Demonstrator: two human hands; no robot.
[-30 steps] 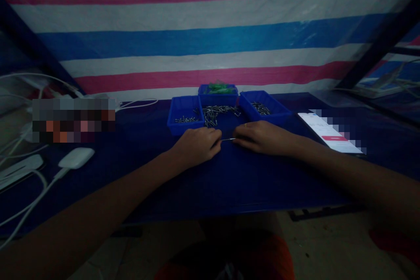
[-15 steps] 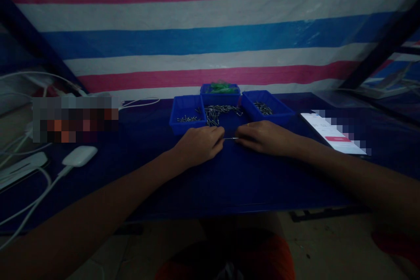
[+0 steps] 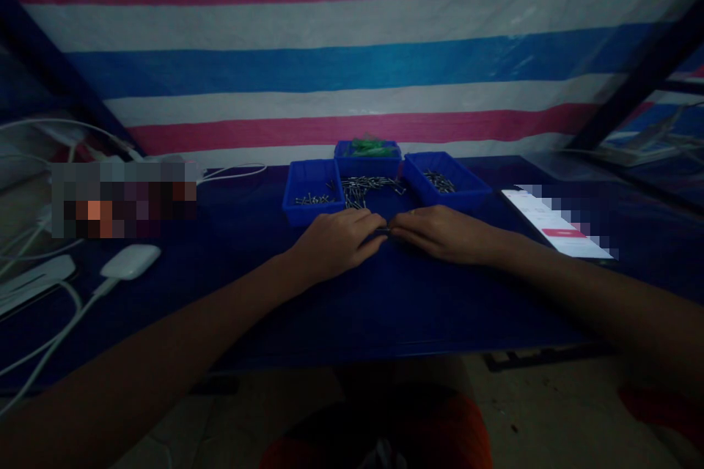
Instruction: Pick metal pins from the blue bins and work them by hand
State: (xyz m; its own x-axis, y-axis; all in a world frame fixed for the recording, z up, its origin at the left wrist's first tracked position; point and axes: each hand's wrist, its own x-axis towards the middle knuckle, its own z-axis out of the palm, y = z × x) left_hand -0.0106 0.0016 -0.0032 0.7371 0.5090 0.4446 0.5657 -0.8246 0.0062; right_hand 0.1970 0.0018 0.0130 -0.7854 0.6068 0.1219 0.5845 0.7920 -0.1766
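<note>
My left hand [image 3: 347, 238] is closed in a pinch in front of the blue trays, fingertips pointing right. A short stretch of thin metal rod [image 3: 383, 231] shows at its fingertips. My right hand [image 3: 434, 231] faces it with thumb and fingers pressed together, almost touching the left fingertips at the rod's end. Whatever sits inside the right pinch is hidden and too small to name. Just behind the hands, a pile of thin metal pieces [image 3: 357, 189] lies on the blue table [image 3: 352, 308].
A left blue tray [image 3: 313, 214] and a right blue tray [image 3: 456, 194] hold small metal pieces. Green items [image 3: 369, 146] fill the back tray [image 3: 367, 163]. A lit phone [image 3: 550, 223] lies at right. White charger [image 3: 130, 261] and cables occupy the left; a striped sheet [image 3: 352, 66] hangs behind.
My hands have come together: the left moved slightly right, and the gap between the fingertips has nearly closed. Less of the thin rod shows now. The trays stay put.
</note>
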